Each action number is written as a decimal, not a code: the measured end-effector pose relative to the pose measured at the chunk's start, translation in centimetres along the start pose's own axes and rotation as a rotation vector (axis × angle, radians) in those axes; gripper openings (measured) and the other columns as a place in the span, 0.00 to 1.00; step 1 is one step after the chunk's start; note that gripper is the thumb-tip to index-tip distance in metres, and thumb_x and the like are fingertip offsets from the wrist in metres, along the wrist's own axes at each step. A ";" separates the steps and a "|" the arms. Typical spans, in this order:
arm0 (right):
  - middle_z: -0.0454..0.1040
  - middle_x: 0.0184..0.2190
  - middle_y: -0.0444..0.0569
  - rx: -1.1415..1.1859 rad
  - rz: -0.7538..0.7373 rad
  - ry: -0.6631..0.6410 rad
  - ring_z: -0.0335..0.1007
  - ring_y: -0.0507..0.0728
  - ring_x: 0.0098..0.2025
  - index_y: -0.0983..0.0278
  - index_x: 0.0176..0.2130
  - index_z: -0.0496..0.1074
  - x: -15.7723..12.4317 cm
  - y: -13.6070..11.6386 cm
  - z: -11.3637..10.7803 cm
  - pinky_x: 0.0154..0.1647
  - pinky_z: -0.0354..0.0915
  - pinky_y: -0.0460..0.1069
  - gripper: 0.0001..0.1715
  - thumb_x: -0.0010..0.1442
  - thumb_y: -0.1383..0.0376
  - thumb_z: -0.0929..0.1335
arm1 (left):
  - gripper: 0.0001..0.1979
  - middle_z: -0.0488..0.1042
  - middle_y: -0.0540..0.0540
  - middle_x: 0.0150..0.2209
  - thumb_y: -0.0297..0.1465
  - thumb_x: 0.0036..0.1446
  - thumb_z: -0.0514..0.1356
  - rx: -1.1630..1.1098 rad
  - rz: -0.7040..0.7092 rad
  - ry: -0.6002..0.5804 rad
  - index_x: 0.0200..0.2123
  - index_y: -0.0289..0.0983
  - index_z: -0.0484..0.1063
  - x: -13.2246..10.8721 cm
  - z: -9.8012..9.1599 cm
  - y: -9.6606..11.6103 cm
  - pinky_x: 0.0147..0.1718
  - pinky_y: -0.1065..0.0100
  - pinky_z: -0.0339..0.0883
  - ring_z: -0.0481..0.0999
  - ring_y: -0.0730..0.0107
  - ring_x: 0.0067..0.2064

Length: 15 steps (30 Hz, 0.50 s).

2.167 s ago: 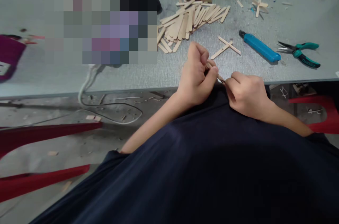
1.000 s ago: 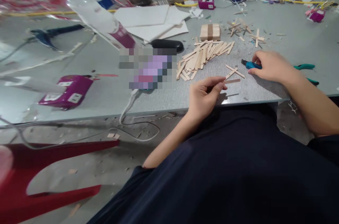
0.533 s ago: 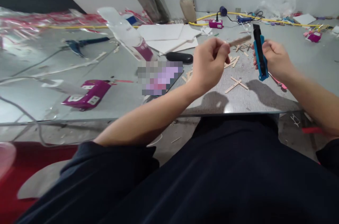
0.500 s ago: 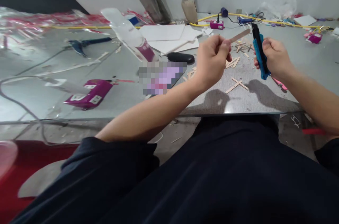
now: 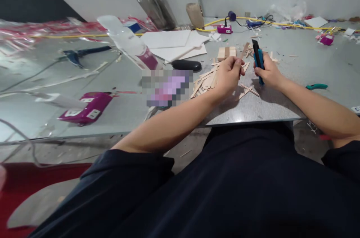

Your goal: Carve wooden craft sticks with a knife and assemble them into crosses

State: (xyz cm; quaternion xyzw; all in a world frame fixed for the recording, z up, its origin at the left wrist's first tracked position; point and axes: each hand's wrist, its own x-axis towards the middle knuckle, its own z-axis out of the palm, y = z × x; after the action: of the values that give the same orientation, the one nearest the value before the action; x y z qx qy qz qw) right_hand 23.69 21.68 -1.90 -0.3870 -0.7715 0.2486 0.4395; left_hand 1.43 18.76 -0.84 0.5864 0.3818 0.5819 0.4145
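Note:
My left hand (image 5: 231, 75) pinches a wooden craft stick (image 5: 245, 50), which points up and away over the table. In my right hand (image 5: 268, 70) is a blue and black utility knife (image 5: 257, 60), held upright with its black end on top. A small gap separates the knife from the stick. Below and between the hands, a few sticks lie crossed (image 5: 249, 91) on the table. A pile of loose craft sticks (image 5: 206, 81) spreads beside my left wrist, and a bundle of sticks (image 5: 226, 53) with a brown band lies behind that hand.
Left of my arm are a blurred-out phone-like item (image 5: 170, 88), a magenta power strip (image 5: 88, 107), a blue glue gun (image 5: 77, 58) and a clear bottle (image 5: 132, 43). White boards (image 5: 168, 41) and a dark water bottle (image 5: 156, 5) stand further back. Green-handled pliers (image 5: 317, 86) lie at right.
Both hands have lowered toward the table, and my right hand with the knife has shifted left. The stick in my left hand now points more steeply upward. The view has shifted slightly.

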 end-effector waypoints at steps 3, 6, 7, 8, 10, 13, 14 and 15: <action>0.76 0.51 0.50 0.022 0.001 -0.120 0.78 0.64 0.46 0.52 0.81 0.55 -0.2 0.2 0.0 0.52 0.85 0.64 0.48 0.72 0.58 0.74 | 0.16 0.73 0.56 0.24 0.24 0.86 0.53 -0.018 -0.039 0.027 0.40 0.42 0.70 0.5 0.1 -0.3 0.26 0.71 0.59 0.68 0.76 0.22; 0.76 0.53 0.50 0.034 0.025 -0.225 0.77 0.63 0.44 0.54 0.86 0.47 -0.6 -0.1 0.3 0.52 0.83 0.63 0.57 0.70 0.59 0.72 | 0.16 0.72 0.56 0.23 0.24 0.87 0.52 -0.032 -0.069 0.062 0.42 0.44 0.68 0.7 0.1 -0.7 0.27 0.72 0.60 0.69 0.75 0.23; 0.76 0.54 0.51 0.028 0.026 -0.236 0.77 0.62 0.43 0.55 0.87 0.46 -0.8 -0.3 0.4 0.52 0.83 0.62 0.57 0.71 0.59 0.71 | 0.15 0.72 0.56 0.24 0.24 0.87 0.52 -0.037 -0.071 0.069 0.42 0.44 0.68 0.8 0.1 -0.8 0.27 0.72 0.61 0.69 0.75 0.23; 0.77 0.55 0.53 0.020 0.023 -0.233 0.77 0.62 0.43 0.57 0.87 0.46 -0.9 -0.4 0.5 0.53 0.82 0.62 0.56 0.72 0.59 0.70 | 0.15 0.72 0.56 0.24 0.24 0.87 0.52 -0.043 -0.071 0.074 0.42 0.44 0.67 0.8 0.1 -0.8 0.27 0.71 0.60 0.69 0.75 0.23; 0.79 0.59 0.56 0.011 0.018 -0.202 0.76 0.61 0.42 0.58 0.88 0.47 -1.1 -0.8 0.6 0.53 0.82 0.61 0.53 0.74 0.59 0.68 | 0.15 0.72 0.56 0.24 0.25 0.87 0.53 -0.053 -0.070 0.073 0.41 0.44 0.67 0.9 0.0 -0.9 0.26 0.70 0.60 0.68 0.74 0.22; 0.82 0.63 0.60 -0.019 0.006 -0.181 0.76 0.61 0.41 0.59 0.89 0.44 -1.2 -1.1 0.6 0.55 0.82 0.62 0.52 0.78 0.58 0.66 | 0.15 0.73 0.55 0.25 0.24 0.86 0.54 -0.059 -0.078 0.074 0.40 0.44 0.67 0.9 0.1 -0.8 0.26 0.70 0.60 0.67 0.75 0.22; 0.82 0.64 0.62 -0.044 -0.005 -0.184 0.77 0.62 0.41 0.60 0.90 0.42 -1.2 -1.1 0.6 0.56 0.82 0.63 0.52 0.79 0.57 0.65 | 0.15 0.74 0.55 0.26 0.24 0.85 0.55 -0.059 -0.081 0.078 0.40 0.44 0.67 0.9 0.0 -0.8 0.26 0.70 0.60 0.67 0.75 0.22; 0.82 0.66 0.64 -0.075 -0.021 -0.190 0.79 0.63 0.42 0.62 0.90 0.41 -1.1 -1.1 0.6 0.57 0.82 0.64 0.52 0.80 0.56 0.64 | 0.15 0.74 0.54 0.26 0.23 0.84 0.55 -0.057 -0.083 0.083 0.40 0.43 0.68 1.0 0.0 -0.9 0.26 0.70 0.61 0.67 0.75 0.23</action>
State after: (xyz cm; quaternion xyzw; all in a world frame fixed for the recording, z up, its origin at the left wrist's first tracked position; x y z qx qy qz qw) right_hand 23.10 20.11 -1.90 -0.3700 -0.8225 0.2503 0.3522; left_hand 1.49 19.96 -1.29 0.5336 0.4059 0.5985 0.4386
